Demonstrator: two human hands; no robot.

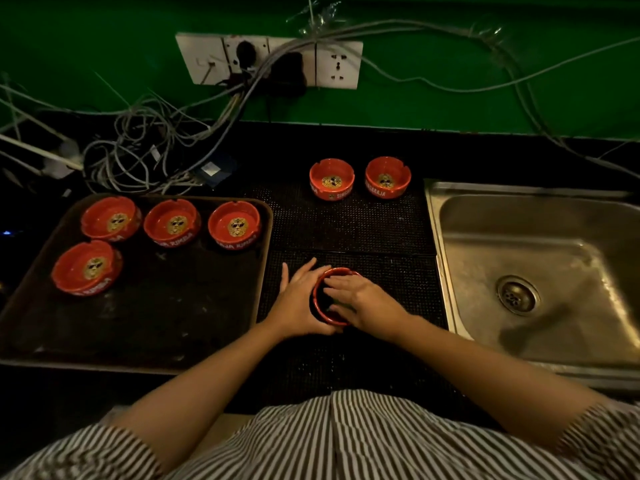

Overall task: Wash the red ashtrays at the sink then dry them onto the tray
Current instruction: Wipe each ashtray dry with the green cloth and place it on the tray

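Note:
A red ashtray (pixel 336 271) stands on the black dotted mat (pixel 349 230) between the tray and the sink. My left hand (pixel 298 299) cups its left side, thumb curled round the near wall. My right hand (pixel 362 299) lies across the bowl with straight, spread fingers pressing on something dark inside; I cannot tell what it is. Several red ashtrays with a gold emblem, such as one (pixel 234 225), sit upright on the dark tray (pixel 156 327) at the left. Two more ashtrays (pixel 331 180) (pixel 388 176) stand at the back of the mat.
A steel sink (pixel 519 258) with a drain (pixel 518 295) lies to the right, with no water visible. A tangle of grey cables (pixel 138 150) lies behind the tray under wall sockets (pixel 270 60) on the green wall.

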